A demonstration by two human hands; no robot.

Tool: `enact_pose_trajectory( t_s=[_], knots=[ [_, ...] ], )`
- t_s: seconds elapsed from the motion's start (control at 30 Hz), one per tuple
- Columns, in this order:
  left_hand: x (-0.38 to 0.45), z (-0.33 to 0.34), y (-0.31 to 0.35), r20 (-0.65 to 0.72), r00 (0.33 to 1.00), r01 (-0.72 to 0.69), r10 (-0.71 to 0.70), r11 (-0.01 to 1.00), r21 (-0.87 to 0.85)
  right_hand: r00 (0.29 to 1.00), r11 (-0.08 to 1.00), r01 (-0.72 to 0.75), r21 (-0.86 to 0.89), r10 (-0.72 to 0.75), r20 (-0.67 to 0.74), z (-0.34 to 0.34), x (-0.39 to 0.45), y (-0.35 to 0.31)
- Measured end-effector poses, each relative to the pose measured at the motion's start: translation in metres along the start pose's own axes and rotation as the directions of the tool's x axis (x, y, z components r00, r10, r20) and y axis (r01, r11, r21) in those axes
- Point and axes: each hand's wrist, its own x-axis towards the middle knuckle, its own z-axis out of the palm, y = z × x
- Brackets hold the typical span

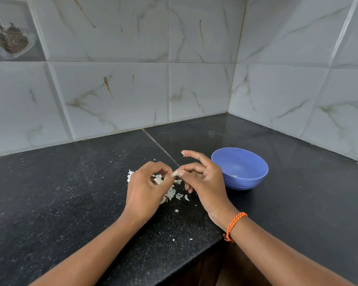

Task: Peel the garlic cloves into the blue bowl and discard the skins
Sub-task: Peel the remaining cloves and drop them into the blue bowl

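Both hands meet over the middle of the black speckled desk, pinching one garlic clove between them. The left hand has its fingers curled, with thumb and fingertips closed on the clove's left end. The right hand grips the right end between thumb and middle finger, while its index finger sticks out straight and away from the clove, a scrap of skin stuck to its tip. The clove is small and pale; its long axis runs roughly left to right, tilted slightly upward toward the right. Which end is the root end cannot be told.

Under and just in front of the hands lies a loose heap of white garlic skins, with a few stray flakes scattered nearer the desk's front edge. The blue bowl stands upright on the desk just to the right of the right hand, apart from it; a small pale piece lies inside near its bottom. An orange braided band circles the right wrist.

Grey marbled wall tiles rise behind the desk and form a corner on the right. No writing or brand can be read anywhere.
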Motion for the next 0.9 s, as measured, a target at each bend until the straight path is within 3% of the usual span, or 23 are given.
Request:
enact_pose_trajectory(
  t_s=[0.17,0.37,0.63,0.9],
  knots=[
    [0.002,-0.003,-0.004,-0.052,0.999,0.010,-0.006,0.997,0.075,0.999,1.000,0.008,0.004,-0.008,-0.031,-0.001,0.000,-0.001],
    [0.001,-0.002,-0.004,-0.021,1.000,0.008,-0.006,0.998,0.069,0.996,0.984,0.058,-0.169,-0.045,0.080,0.004,-0.004,0.003],
    [-0.001,-0.001,0.000,-0.011,1.000,-0.004,0.005,0.995,0.100,0.995,0.945,0.094,-0.313,-0.077,0.066,0.007,-0.004,0.003],
    [-0.002,-0.002,0.005,0.017,1.000,-0.009,0.008,0.998,0.057,0.994,0.934,0.111,-0.339,-0.103,0.040,0.005,-0.005,0.001]
  ],
)
